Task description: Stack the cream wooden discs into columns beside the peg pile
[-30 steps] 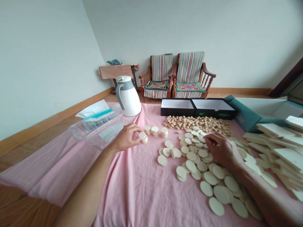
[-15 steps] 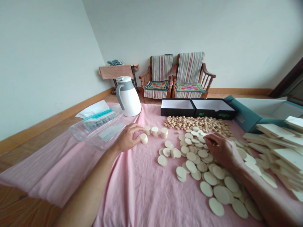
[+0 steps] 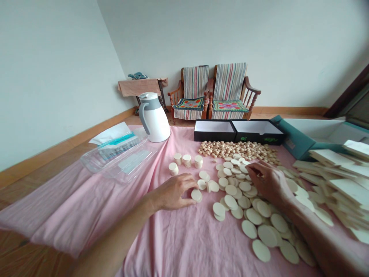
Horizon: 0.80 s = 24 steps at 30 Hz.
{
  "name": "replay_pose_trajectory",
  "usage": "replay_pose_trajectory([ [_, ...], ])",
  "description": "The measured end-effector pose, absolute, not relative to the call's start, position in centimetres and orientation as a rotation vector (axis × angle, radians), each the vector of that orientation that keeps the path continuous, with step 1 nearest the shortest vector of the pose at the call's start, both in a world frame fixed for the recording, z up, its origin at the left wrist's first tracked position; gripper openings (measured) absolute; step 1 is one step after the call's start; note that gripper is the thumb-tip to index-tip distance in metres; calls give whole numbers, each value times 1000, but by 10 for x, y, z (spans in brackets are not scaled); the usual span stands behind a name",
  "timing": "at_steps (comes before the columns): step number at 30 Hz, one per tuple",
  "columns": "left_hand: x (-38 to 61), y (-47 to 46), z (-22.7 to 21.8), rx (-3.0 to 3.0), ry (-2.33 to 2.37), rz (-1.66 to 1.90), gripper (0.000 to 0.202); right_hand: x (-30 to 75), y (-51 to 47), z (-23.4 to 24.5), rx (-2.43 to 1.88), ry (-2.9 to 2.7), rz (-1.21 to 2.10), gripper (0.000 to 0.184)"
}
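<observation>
My left hand (image 3: 176, 191) rests on the pink cloth (image 3: 184, 238), fingers pinched round a pale wooden disc (image 3: 196, 195) at the near left edge of the spread. Behind it stand short stacks of discs (image 3: 186, 160), one stack (image 3: 173, 168) set apart on the left. My right hand (image 3: 266, 182) lies curled over the scattered discs (image 3: 245, 200), its fingertips closed on something small I cannot make out. A heap of small wooden beads (image 3: 239, 149) lies beyond the discs.
A white jug (image 3: 153, 122) and a clear plastic lid (image 3: 118, 158) sit at the left. Two open black boxes (image 3: 239, 130) stand at the back, a teal box (image 3: 311, 132) and flat white boards (image 3: 343, 177) at the right. Two striped wooden chairs (image 3: 215, 94) stand by the wall.
My left hand let go of the small stack at the left and moved right and nearer, onto a loose disc. The right hand stayed put.
</observation>
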<state>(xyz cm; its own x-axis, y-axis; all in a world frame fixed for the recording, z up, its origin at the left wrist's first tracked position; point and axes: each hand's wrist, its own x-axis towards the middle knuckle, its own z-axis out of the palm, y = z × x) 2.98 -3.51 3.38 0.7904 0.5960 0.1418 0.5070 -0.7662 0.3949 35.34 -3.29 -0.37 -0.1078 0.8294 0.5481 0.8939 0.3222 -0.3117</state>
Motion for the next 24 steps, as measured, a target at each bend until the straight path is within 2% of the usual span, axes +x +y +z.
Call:
replay_pose_trajectory([
  [7,32,-35,35,2609,847,422,21,354,-32,-6,-1490,-1935,-142,17],
  [15,-14,0,48,2447,1300,922,22,355,-30,-9,-1470,-1944,-172,18],
  [24,-29,11,41,2473,1432,808,23,355,-32,-8,-1536,-1951,-151,18],
])
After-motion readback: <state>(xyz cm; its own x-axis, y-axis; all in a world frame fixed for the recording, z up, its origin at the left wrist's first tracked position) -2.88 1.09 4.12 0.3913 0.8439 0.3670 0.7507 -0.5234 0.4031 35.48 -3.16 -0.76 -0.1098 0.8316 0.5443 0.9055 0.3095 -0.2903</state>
